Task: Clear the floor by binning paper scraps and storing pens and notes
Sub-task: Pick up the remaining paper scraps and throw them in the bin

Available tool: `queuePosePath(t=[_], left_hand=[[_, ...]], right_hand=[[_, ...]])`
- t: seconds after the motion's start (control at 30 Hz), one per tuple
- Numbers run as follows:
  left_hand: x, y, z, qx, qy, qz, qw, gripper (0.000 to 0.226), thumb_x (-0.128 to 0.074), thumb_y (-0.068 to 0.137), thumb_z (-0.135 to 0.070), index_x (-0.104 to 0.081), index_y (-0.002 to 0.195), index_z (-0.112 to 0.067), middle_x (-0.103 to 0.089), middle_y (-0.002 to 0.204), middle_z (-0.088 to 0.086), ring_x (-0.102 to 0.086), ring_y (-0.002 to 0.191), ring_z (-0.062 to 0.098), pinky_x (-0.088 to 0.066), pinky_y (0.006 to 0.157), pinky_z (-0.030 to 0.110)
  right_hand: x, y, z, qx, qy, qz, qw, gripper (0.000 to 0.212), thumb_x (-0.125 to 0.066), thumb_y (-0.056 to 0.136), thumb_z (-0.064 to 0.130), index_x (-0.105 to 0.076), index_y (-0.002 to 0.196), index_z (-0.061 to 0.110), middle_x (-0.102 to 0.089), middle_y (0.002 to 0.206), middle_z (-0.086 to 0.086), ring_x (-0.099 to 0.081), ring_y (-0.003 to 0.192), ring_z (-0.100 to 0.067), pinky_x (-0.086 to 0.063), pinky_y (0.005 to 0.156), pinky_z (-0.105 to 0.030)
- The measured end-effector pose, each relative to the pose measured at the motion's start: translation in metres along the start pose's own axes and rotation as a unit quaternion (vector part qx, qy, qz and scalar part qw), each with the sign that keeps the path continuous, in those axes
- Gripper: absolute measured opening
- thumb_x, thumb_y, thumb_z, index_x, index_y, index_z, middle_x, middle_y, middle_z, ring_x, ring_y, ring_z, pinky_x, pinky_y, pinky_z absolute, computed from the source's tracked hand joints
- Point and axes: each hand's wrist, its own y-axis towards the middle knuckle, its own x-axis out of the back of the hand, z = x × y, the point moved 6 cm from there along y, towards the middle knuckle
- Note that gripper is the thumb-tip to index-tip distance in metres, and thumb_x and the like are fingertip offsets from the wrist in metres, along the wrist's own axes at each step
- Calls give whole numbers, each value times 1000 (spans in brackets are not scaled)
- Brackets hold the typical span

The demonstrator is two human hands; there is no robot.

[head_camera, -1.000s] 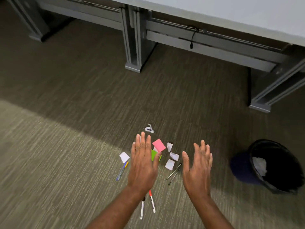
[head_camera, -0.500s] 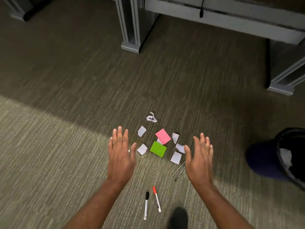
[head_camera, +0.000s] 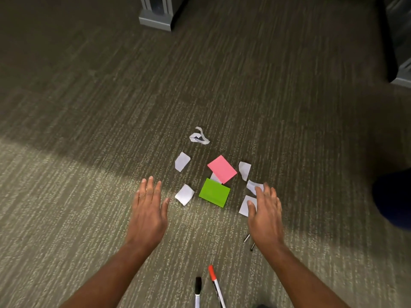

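Both hands hover empty with fingers outstretched over the carpet (head_camera: 66,196), the left hand (head_camera: 148,210) beside 1 white scrap (head_camera: 184,194) and the right hand (head_camera: 264,215) over 2 more. The cleanup appears barely begun: at least 6 paper scraps, a pink note (head_camera: 222,169), a green note (head_camera: 214,192) and 4 pens (head_camera: 215,283) remain on the floor.

2 markers (head_camera: 197,287) nearest, near note pad (head_camera: 214,192) beyond, far note pad (head_camera: 222,169) just behind, paper scraps (head_camera: 182,161) around
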Motion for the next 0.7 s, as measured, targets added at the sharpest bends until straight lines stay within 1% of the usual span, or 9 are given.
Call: queuePosePath(t=[0.17, 0.3, 0.33, 0.4, 0.47, 0.57, 0.63, 0.7], left_hand=[[-52, 22, 28, -28, 48, 33, 998, 59, -20, 105, -40, -15, 157, -12, -5, 167, 10, 3, 154, 24, -11, 126, 46], [-78, 32, 55, -34, 44, 54, 997, 57, -22, 106, -34, -10, 157, -12, 1, 167, 11, 8, 154, 25, -10, 125, 46], [-82, 35, 60, -35, 46, 61, 996, 58, -26, 105, -31, -11, 157, -12, 2, 167, 12, 8, 154, 26, -11, 125, 46], [-89, 42, 70, -40, 58, 83, 994, 64, -41, 101, -26, -14, 157, -10, -2, 166, 14, 2, 154, 29, -17, 124, 47], [-94, 48, 78, -31, 70, 112, 991, 70, -50, 95, -20, -17, 157, -10, -4, 167, 15, -1, 154, 31, -21, 123, 46], [-97, 55, 85, -18, 78, 136, 987, 71, -49, 93, -11, -18, 157, -15, -3, 167, 11, 0, 154, 30, -26, 121, 45], [-99, 56, 83, -30, 102, 148, 983, 68, -47, 95, -15, -18, 157, -19, -4, 167, 10, -1, 154, 29, -25, 121, 43], [-101, 54, 81, -44, 119, 155, 980, 63, -44, 98, -20, -20, 156, -22, -6, 167, 10, -5, 154, 29, -23, 122, 41]], right_hand=[[-59, 10, -13, -5, -1, 15, 1000, 49, -52, 95, 19, -42, 142, 11, -35, 155, -13, -28, 143, -33, -29, 116, -49], [-87, 15, -19, 5, -30, 17, 999, 45, -57, 90, 15, -50, 134, 8, -42, 148, -15, -35, 138, -35, -37, 110, -49], [-92, 15, -20, 6, -36, 18, 999, 44, -58, 89, 14, -51, 133, 8, -44, 146, -15, -38, 136, -35, -40, 107, -49], [-99, 15, -24, 1, -39, 22, 999, 45, -59, 87, 12, -53, 132, 7, -47, 143, -14, -42, 132, -36, -44, 103, -49], [-106, 13, -28, -11, -47, 30, 998, 45, -57, 88, 11, -53, 132, 8, -47, 145, -13, -42, 133, -37, -46, 100, -48], [-115, 11, -32, -17, -62, 39, 997, 44, -51, 92, 13, -50, 136, 11, -42, 150, -13, -36, 137, -35, -47, 100, -46], [-119, 11, -33, -16, -61, 35, 997, 43, -50, 92, 11, -52, 135, 10, -42, 150, -15, -32, 140, -35, -46, 102, -47], [-120, 13, -34, -21, -48, 24, 998, 40, -52, 91, 8, -56, 131, 9, -45, 147, -17, -33, 139, -36, -46, 102, -48]])
